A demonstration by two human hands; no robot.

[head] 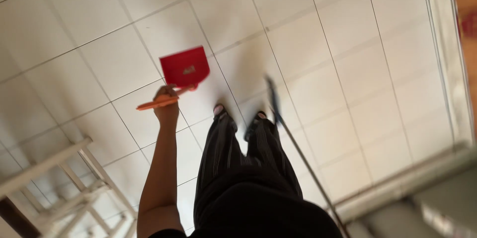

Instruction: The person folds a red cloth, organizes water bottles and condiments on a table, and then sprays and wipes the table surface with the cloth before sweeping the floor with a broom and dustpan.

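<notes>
The red dustpan hangs in the air just beyond the left hand, its flat scoop facing the camera and its orange handle running crosswise through the fist. That hand is closed around the handle, arm stretched forward and down. To the right of the hand, past the person's dark-trousered legs, a long thin pole slants from the lower frame edge toward a blurred dark head near the feet; it looks like a broom or mop stick. The right hand is out of view, so whether it holds the pole cannot be told.

As for progress: the dustpan is lifted clear of the floor, not set down to it, and no pile of dirt shows on the tiles nearby, so as far as can be judged any gathering-up is either finished or not yet begun; the blur leaves that open.

The floor is pale square tile with grey grout lines, glossy enough to catch light. Below and left of the hand stands a white slatted wooden frame, perhaps a rack or chair. Far to the right runs a pale raised threshold.
</notes>
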